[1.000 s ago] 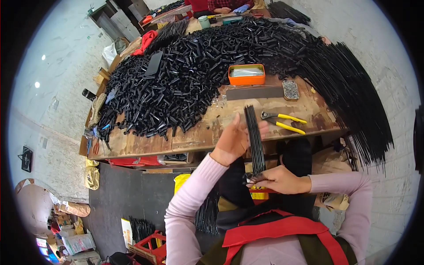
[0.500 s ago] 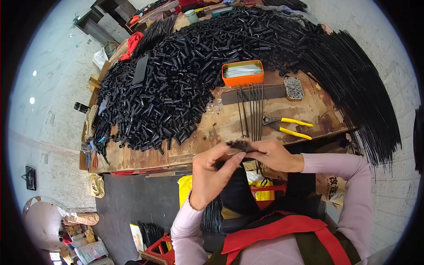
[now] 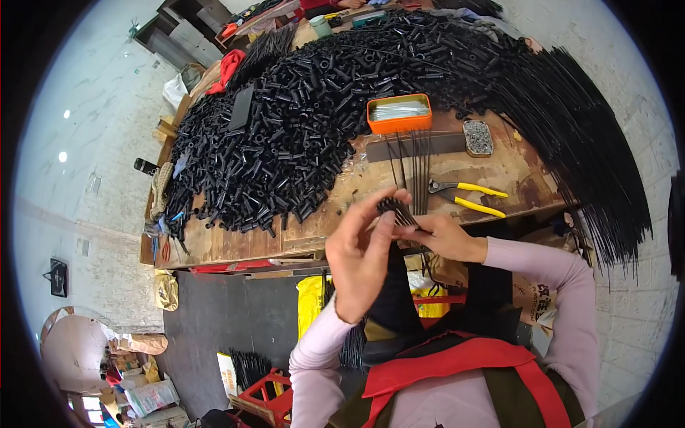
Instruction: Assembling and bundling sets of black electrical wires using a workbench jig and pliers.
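Observation:
Near the table's front edge, both my hands are at a bundle of thin black rods (image 3: 401, 213), whose ends look curled like small rings. My left hand (image 3: 360, 246) has its thumb and fingers closed around the ringed ends. Gripping the bundle a little farther along is my right hand (image 3: 451, 239). More dark thin rods (image 3: 419, 167) lie on the table just beyond the hands. Yellow-handled cutting pliers (image 3: 471, 197) rest to the right of them.
A big heap of short black tubes (image 3: 285, 143) covers the table's left and back. An orange tin (image 3: 399, 114) holds silvery pins; beside it stands a small tin (image 3: 478, 138) of grey bits. Long black rods (image 3: 578, 150) overhang the right edge. Far back, another person's hands show.
My left hand has risen and turned, so the bundle's ringed ends now show between thumb and fingers. The whole view has shifted slightly.

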`<state>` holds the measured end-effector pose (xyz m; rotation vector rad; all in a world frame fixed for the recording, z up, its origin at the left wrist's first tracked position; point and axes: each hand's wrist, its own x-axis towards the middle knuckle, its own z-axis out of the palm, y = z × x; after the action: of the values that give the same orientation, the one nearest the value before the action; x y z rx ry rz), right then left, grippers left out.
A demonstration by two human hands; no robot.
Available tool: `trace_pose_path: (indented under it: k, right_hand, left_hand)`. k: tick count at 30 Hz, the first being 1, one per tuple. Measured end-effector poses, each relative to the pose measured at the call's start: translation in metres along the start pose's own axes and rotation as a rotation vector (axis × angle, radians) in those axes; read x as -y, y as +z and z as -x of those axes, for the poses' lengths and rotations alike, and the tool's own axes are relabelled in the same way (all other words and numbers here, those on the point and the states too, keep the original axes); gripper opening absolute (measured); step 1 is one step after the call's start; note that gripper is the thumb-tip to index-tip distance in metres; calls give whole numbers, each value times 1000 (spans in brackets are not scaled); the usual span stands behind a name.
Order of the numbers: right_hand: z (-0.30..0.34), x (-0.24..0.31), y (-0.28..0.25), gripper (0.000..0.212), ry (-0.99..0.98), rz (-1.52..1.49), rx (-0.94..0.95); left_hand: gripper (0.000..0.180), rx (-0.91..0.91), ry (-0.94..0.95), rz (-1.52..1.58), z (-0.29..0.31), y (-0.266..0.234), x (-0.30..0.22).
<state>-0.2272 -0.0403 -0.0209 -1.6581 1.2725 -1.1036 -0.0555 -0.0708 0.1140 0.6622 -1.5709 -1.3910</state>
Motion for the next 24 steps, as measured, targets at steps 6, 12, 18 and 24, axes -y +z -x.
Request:
trace_pose_path:
  k: [6, 12, 18, 24]
  right_hand:
    - [-4, -8, 2, 20, -54, -61, -5]
    - [-7, -9, -4, 23, -14, -85, 64]
    - [-4, 1, -7, 24, -72, -29, 63]
    - [-22, 35, -65, 25, -104, -92, 66]
  left_hand:
    - [20, 2, -77, 102, -12, -10, 6]
    - [25, 65, -74, 51, -22, -9, 5]
    - [23, 85, -188, 272, -17, -7, 7]
    - [23, 156, -113, 215, -18, -10, -4]
